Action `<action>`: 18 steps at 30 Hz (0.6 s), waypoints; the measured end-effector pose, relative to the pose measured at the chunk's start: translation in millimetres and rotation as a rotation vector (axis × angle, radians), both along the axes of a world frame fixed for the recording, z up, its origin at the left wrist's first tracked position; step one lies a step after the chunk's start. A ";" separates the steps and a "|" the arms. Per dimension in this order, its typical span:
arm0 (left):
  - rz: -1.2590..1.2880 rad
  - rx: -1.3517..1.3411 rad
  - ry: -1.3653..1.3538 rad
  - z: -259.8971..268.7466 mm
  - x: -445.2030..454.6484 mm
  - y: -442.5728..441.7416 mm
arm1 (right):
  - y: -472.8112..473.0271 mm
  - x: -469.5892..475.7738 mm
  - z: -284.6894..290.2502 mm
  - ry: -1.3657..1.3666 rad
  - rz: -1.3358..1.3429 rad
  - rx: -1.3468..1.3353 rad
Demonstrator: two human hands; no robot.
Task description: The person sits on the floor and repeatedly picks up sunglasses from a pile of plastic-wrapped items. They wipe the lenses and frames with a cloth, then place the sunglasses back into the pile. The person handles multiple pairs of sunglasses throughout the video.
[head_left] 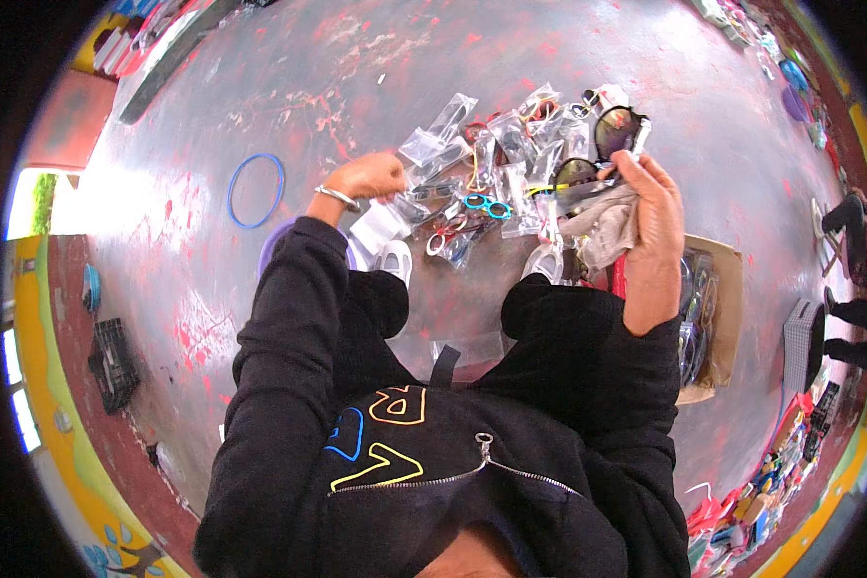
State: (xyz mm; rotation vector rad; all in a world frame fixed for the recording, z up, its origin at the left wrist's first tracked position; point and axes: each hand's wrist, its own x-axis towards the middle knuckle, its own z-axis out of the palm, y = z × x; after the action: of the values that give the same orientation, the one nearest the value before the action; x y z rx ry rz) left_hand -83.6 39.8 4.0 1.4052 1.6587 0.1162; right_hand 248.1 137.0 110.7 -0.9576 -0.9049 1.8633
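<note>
My right hand (654,202) grips a pair of dark sunglasses (616,132) between thumb and fingers, with a crumpled grey cloth (603,222) hanging below the palm. Bent in at the fingers, my left hand (376,177) is at the left edge of a pile of eyewear and clear plastic sleeves (433,144); whether it holds a sleeve I cannot tell. Small blue-framed glasses (488,206) lie in the pile between the hands, and white-framed glasses (436,244) lie nearer my feet.
An open cardboard box (726,318) with bagged eyewear stands beside my right leg. A blue hoop (280,184) lies on the floor to the left, and a purple round object (271,249) is partly under my left arm. At the far right are a person's legs (856,332) and heaped goods.
</note>
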 end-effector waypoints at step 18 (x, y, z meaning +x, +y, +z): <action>0.409 0.074 0.426 -250.1 -18.4 63.7 | 2.6 -12.4 -4.0 -0.245 0.088 -0.049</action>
State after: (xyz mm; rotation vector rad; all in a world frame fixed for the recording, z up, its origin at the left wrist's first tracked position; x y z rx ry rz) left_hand -102.0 103.5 -246.2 1.1781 2.3053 0.1166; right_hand 235.7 139.5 106.7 -1.2129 -1.0654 1.8763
